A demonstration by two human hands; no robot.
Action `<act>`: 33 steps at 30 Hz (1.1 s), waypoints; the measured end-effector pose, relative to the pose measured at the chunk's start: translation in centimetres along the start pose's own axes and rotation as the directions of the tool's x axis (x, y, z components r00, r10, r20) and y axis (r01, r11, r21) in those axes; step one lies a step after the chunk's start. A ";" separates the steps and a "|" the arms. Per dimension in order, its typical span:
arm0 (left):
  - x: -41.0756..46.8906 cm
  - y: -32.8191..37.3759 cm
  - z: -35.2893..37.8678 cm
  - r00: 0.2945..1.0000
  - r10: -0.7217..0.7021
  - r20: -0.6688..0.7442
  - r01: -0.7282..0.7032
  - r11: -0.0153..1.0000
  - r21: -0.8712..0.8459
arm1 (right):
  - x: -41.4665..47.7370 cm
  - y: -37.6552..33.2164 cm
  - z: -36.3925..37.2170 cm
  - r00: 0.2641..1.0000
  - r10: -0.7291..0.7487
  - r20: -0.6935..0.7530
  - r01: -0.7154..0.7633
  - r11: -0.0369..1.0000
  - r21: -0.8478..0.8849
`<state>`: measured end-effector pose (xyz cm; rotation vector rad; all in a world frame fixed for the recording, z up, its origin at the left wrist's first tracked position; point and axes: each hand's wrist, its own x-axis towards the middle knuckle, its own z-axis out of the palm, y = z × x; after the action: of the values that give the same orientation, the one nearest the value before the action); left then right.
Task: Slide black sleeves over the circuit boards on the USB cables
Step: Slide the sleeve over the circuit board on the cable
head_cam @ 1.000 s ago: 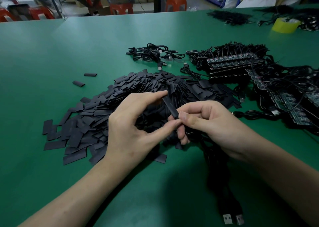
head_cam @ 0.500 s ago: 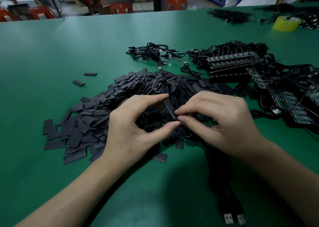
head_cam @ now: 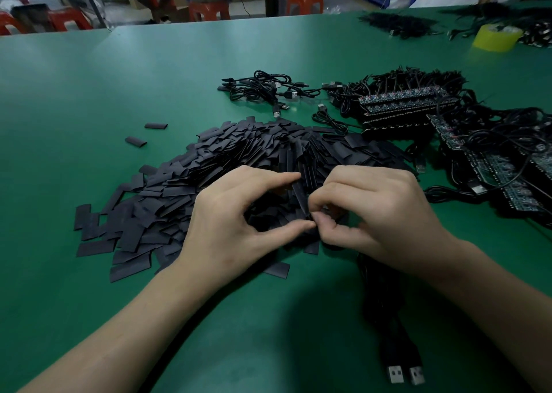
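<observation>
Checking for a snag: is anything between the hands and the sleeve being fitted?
Nothing visible. The left hand pinches the sleeve between forefinger and thumb; the right hand pinches at its lower end. The board is hidden.

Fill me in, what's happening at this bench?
A person is working bare-handed at a green table. The left hand pinches one black sleeve end to end between forefinger and thumb, above a big pile of sleeves. The right hand pinches the sleeve's lower end; whatever goes in there is hidden. A cable runs from under that hand to two USB plugs. Stacked circuit boards wait on the right.
</observation>
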<state>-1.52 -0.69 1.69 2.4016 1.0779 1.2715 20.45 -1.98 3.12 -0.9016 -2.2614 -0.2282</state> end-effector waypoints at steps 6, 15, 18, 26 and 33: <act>0.0 -0.2 0.1 0.999 0.050 -0.010 -0.049 0.997 0.059 | -0.1 0.0 0.4 0.993 0.116 0.034 -0.120 0.975 0.185; 0.2 -0.1 0.1 0.991 -0.106 -0.086 0.100 0.993 -0.070 | 0.1 0.3 0.3 0.908 0.389 0.156 -0.419 0.828 0.373; 0.2 -0.3 0.1 0.980 -0.160 -0.118 0.146 0.982 -0.119 | 0.2 0.8 0.3 0.878 0.373 0.301 -0.455 0.847 0.276; 0.2 -0.9 0.0 0.919 -0.350 -0.183 0.293 0.915 -0.278 | 0.2 1.2 0.1 0.889 0.319 0.329 -0.407 0.880 0.246; 0.3 -1.4 -0.1 0.906 -0.373 -0.199 0.311 0.907 -0.283 | 1.1 1.8 -0.8 0.877 0.459 0.138 -0.479 0.827 0.293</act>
<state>-2.17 0.51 1.21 1.8055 1.2605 1.5000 21.44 -0.37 4.30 -1.2592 -1.9698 0.3862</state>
